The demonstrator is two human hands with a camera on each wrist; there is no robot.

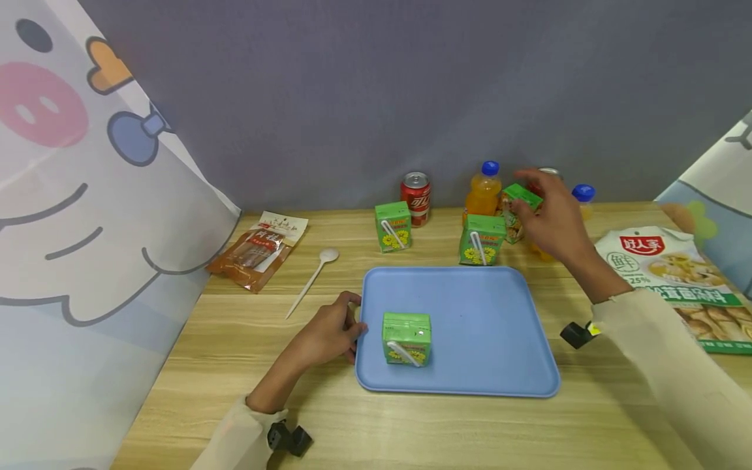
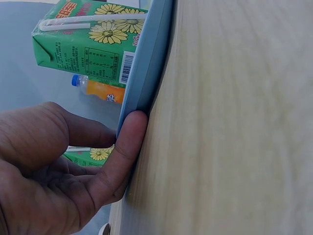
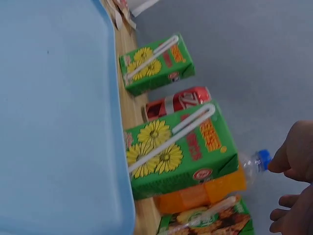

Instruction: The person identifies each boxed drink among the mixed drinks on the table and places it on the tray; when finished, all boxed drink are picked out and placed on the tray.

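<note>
My left hand (image 1: 331,329) grips the left rim of a blue tray (image 1: 470,326), thumb and fingers at its edge in the left wrist view. On the tray's left part stands a green drink carton (image 1: 407,339) with a white straw. My right hand (image 1: 555,219) is over the back right, thumb and index finger apart around the near side of a green-topped carton (image 1: 521,193) with a brown front. It holds nothing. Behind the tray stand two more green cartons, the right one (image 1: 483,240) and the left one (image 1: 393,227). Part of the brown-fronted carton also shows in the right wrist view.
A red cola can (image 1: 416,199) and an orange drink bottle (image 1: 484,189) stand along the back. Another can and blue-capped bottle (image 1: 584,194) are partly hidden by the right hand. A snack packet (image 1: 258,251) and white spoon (image 1: 314,281) lie left; a large seasoning bag (image 1: 675,281) lies right.
</note>
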